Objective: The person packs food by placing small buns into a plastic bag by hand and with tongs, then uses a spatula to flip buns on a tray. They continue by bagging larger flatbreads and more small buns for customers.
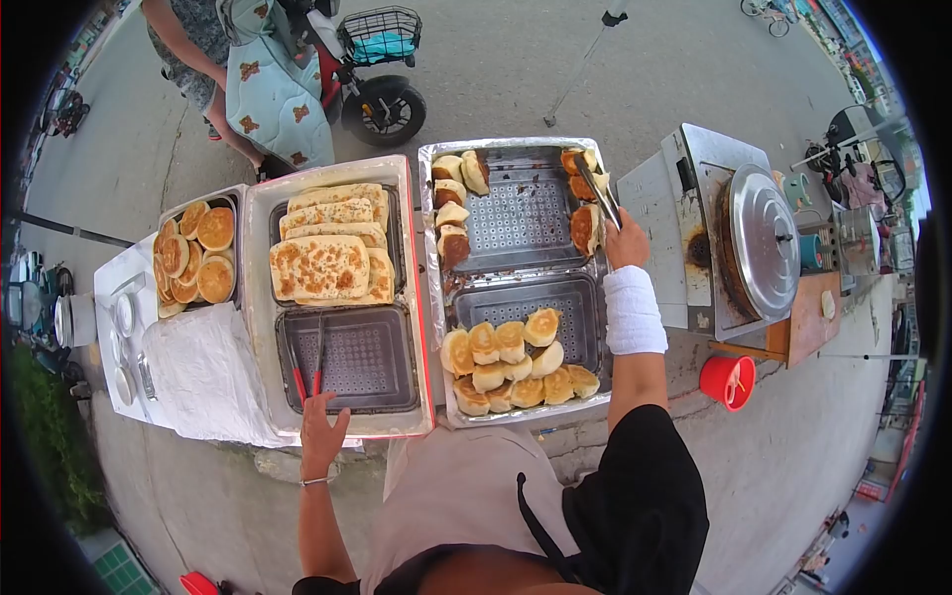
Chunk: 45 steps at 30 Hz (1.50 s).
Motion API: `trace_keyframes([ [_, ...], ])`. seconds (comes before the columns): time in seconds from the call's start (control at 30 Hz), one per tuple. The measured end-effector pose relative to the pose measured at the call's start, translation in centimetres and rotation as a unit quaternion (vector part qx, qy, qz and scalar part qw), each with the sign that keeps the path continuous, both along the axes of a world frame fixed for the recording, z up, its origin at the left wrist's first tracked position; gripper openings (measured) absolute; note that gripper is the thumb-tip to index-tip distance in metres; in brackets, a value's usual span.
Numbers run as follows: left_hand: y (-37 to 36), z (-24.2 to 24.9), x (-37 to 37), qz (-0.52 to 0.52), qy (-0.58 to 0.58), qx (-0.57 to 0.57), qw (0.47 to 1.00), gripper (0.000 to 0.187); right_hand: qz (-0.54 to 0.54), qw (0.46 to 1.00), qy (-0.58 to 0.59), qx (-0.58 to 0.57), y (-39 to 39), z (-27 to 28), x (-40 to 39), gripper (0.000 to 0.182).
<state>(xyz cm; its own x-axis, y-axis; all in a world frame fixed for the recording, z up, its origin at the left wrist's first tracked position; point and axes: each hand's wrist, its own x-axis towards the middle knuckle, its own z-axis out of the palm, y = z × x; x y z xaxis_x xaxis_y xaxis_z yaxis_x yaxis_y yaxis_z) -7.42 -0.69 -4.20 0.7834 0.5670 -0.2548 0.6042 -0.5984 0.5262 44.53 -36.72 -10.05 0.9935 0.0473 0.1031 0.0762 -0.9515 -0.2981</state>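
Note:
My right hand (627, 241), with a white band round its wrist, grips metal tongs (601, 190) over the far right corner of the foil-lined tray. The tongs' tips are among browned buns (583, 228) there. My left hand (322, 434) is open at the near edge of the white box (424, 377), thumb apart, fingertips right at the ends of red-handled tongs (318, 359). Those tongs lie in a dark perforated tray (367, 352). Behind it are stacked flatbreads (319, 268). Golden buns (511, 342) sit in rows in the near half of the foil-lined tray (432, 327).
Round flat cakes (215, 228) fill a tray at far left, beside a white cloth (203, 367). A lidded pan (764, 241) stands right on a metal stand, near a red bucket (727, 383). Across the stall, a person (193, 59) stands beside an electric scooter (382, 109).

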Motion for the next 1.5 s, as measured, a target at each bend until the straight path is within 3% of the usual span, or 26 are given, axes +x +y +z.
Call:
trace_keyframes([
  [0.1,0.2,0.1,0.2,0.005,0.017,-0.011,1.0,0.039,0.066,0.977,0.052,0.196,-1.4,-1.3,0.4,0.046],
  [0.13,0.2,0.0,0.3,0.002,0.018,-0.011,1.0,0.04,0.069,0.942,0.114,0.309,-1.1,-1.8,-0.3,0.037],
  [0.17,0.3,-0.1,0.4,0.001,0.019,-0.01,1.0,0.04,0.049,0.895,0.207,0.393,-1.1,-2.2,-1.1,0.032],
  [0.23,0.3,-0.3,0.8,-0.002,0.015,-0.011,1.0,0.04,0.008,0.752,0.381,0.538,0.8,-1.3,-4.2,0.025],
  [0.3,0.2,-0.4,1.0,-0.006,0.01,-0.013,1.0,0.04,-0.013,0.675,0.45,0.585,2.8,-3.3,-6.6,0.021],
  [0.37,0.3,-0.2,1.2,-0.022,0.007,0.0,1.0,0.04,-0.016,0.59,0.519,0.618,4.9,-4.1,-8.4,0.028],
  [0.57,0.5,0.4,0.8,-0.007,0.018,0.001,1.0,0.039,-0.043,0.283,0.62,0.73,8.2,-9.4,-10.5,0.041],
  [0.6,0.4,0.4,0.6,-0.005,0.02,-0.005,1.0,0.039,-0.046,0.255,0.633,0.729,8.6,-9.4,-10.6,0.043],
  [0.7,0.2,-0.1,0.3,-0.008,0.018,-0.006,1.0,0.039,-0.054,0.353,0.639,0.681,9.4,-8.9,-11.2,0.045],
  [0.73,0.2,-0.2,0.5,-0.013,0.012,-0.005,1.0,0.039,-0.051,0.364,0.639,0.676,9.6,-8.5,-11.2,0.048],
  [0.83,0.0,-0.3,0.8,-0.02,0.006,-0.007,1.0,0.04,-0.053,0.255,0.665,0.7,9.7,-6.6,-11.3,0.05],
  [1.03,0.2,-0.1,2.0,-0.02,0.015,-0.003,1.0,0.04,-0.098,0.112,0.689,0.71,8.6,-3.6,-11.9,0.056],
  [1.13,0.2,-0.1,2.0,-0.019,0.013,-0.005,1.0,0.04,-0.094,0.132,0.698,0.697,7.0,-0.3,-12.8,0.056],
  [1.23,0.4,-0.7,1.8,-0.023,0.008,-0.006,1.0,0.041,-0.026,0.237,0.699,0.674,4.4,2.1,-13.4,0.056],
  [1.3,0.3,-0.9,1.7,-0.024,0.01,-0.009,1.0,0.041,-0.025,0.505,0.597,0.622,4.1,2.8,-13.8,0.044],
  [1.37,0.2,-1.0,1.9,-0.033,0.01,-0.008,0.999,0.041,-0.054,0.717,0.46,0.522,4.1,0.8,-13.8,0.036],
  [1.43,0.1,-1.2,2.1,-0.041,0.011,-0.008,0.999,0.041,0.072,0.845,0.358,0.39,3.4,-4.1,-13.0,0.028],
  [1.5,0.1,-1.3,2.3,-0.047,0.015,-0.008,0.999,0.041,0.187,0.927,0.218,0.243,5.6,-6.1,-13.5,0.029],
])
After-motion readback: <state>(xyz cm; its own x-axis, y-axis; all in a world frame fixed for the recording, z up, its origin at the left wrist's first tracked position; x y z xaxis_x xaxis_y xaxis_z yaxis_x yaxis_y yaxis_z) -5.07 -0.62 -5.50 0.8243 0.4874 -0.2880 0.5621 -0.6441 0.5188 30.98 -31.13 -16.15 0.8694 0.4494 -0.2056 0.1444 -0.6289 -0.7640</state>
